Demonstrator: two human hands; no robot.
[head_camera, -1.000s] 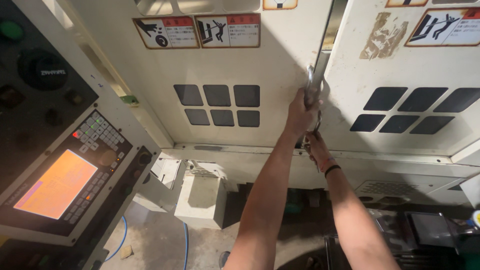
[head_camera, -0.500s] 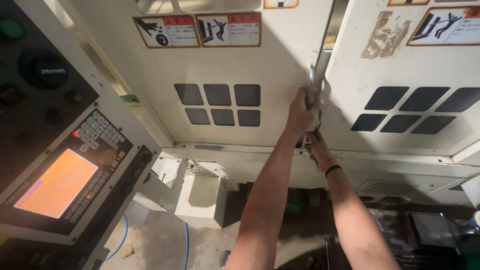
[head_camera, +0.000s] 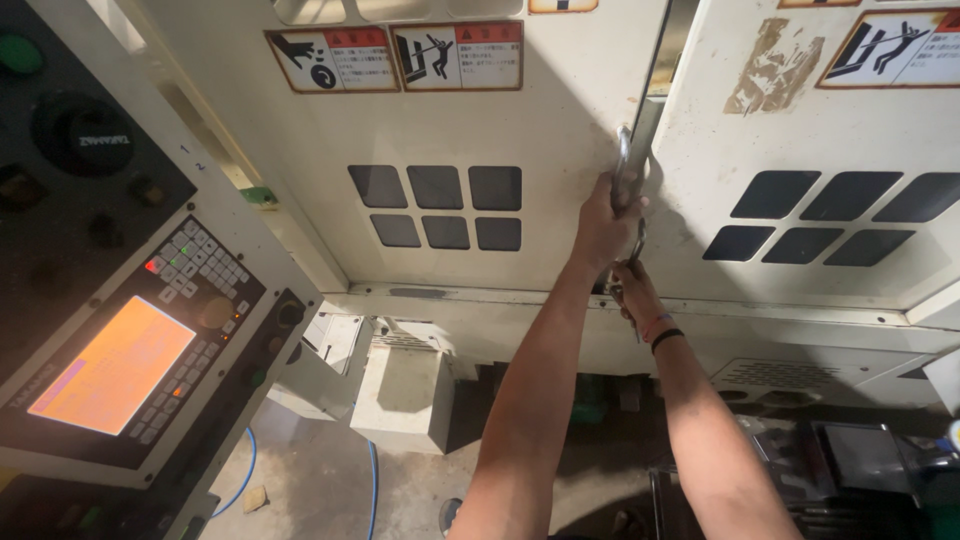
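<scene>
Your hands crowd one spot: the left hand (head_camera: 603, 222) and right hand (head_camera: 632, 290) both sit on the metal door handle (head_camera: 626, 175), filling the narrow seam between the left door (head_camera: 500, 130) and right door (head_camera: 800, 140). The control panel (head_camera: 130, 330) juts in at left. Open room lies below, above the floor (head_camera: 300, 490), past the pale box (head_camera: 405, 395).
</scene>
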